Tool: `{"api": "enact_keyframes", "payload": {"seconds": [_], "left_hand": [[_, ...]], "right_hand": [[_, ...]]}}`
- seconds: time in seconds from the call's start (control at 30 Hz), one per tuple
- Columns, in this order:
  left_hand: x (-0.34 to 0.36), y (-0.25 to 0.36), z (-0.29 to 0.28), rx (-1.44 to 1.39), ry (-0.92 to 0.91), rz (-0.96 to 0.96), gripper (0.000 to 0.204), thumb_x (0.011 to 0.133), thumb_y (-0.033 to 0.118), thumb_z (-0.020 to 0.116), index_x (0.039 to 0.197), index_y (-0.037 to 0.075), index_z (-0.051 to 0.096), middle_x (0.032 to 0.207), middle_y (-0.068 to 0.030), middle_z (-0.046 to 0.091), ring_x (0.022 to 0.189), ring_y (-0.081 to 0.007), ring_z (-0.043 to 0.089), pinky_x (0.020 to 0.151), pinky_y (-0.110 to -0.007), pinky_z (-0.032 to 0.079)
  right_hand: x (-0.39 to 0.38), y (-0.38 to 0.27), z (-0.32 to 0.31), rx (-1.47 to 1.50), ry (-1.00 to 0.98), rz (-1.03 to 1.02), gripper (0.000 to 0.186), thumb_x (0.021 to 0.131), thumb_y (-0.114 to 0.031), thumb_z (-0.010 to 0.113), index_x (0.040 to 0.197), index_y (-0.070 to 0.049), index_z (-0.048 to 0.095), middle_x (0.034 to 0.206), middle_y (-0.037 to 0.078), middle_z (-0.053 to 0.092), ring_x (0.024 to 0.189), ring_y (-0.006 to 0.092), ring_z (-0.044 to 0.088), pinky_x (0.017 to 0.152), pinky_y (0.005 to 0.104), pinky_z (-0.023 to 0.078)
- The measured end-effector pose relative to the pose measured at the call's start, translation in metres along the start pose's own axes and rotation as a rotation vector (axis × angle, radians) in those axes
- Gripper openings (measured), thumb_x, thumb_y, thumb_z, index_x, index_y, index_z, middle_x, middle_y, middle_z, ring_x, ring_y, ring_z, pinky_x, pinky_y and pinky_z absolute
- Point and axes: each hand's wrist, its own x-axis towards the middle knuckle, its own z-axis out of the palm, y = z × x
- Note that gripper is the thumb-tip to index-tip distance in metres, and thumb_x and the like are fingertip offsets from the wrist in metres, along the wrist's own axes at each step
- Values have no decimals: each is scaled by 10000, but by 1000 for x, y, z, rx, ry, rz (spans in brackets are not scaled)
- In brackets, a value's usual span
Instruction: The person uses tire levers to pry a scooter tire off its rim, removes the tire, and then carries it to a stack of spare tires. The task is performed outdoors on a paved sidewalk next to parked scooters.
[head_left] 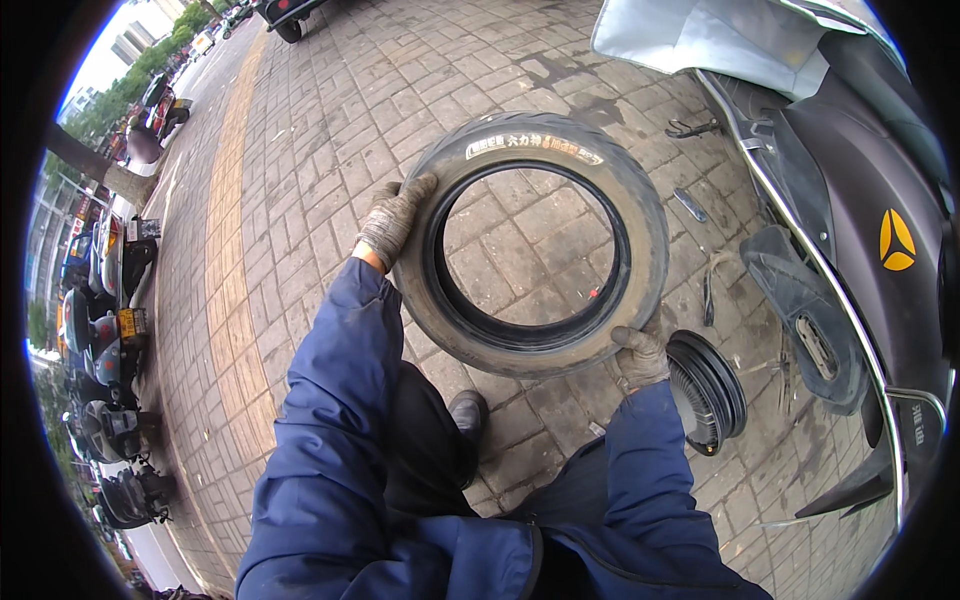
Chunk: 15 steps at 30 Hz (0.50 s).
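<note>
well, tire: the black tire spans the space between the 2 gloved hands, sidewall up and bore open to view; whether any edge rests on the paving below them, i cannot tell.
left hand: closed around the tire's outer edge, digits over the sidewall, the rest of the grip hidden underneath.
right hand: pinching the near right edge, thumb on the sidewall, other fingers out of sight.
slip: with 2 holds at the edge and neither through the bore, a worn or dusty glove could slide on the rubber and let the tire tip away from the weaker side.
wheel rim: it stands just right of the right hand; swinging that hand outward could knock it over or trap knuckles between rim and tire. whether they touch already is unclear.
metal tool: it lies beyond the right hand, past the tire's right edge; lowering the tire that way could pinch it beneath or kick it aside.
scooter: farther right of the right hand, its bodywork could be scuffed by a wide turn.
shoe: it sits nearer the body than the left hand, so a dropped tire might land on the toes.
</note>
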Motion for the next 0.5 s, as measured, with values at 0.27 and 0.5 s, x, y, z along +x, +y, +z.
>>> {"api": "enact_keyframes", "payload": {"seconds": [0.27, 0.5], "left_hand": [[-1, -1, -1, 24, -26, -10, 682, 828, 473, 667, 1233, -63, 550, 1037, -169, 655, 886, -221, 634, 813, -318, 500], [-8, 6, -1, 66, -49, -44, 740, 824, 509, 657, 1268, -67, 519, 1080, -190, 638, 904, -245, 635, 832, -338, 501]], "right_hand": [[0, 4, -6, -7, 52, 35, 891, 578, 78, 750, 1390, -100, 431, 1219, 81, 599, 1117, 300, 583, 980, 440, 487], [1, 4, -3, -14, 35, 42, 887, 596, 76, 741, 1404, -88, 414, 1225, 106, 597, 1130, 302, 579, 977, 438, 492]]}}
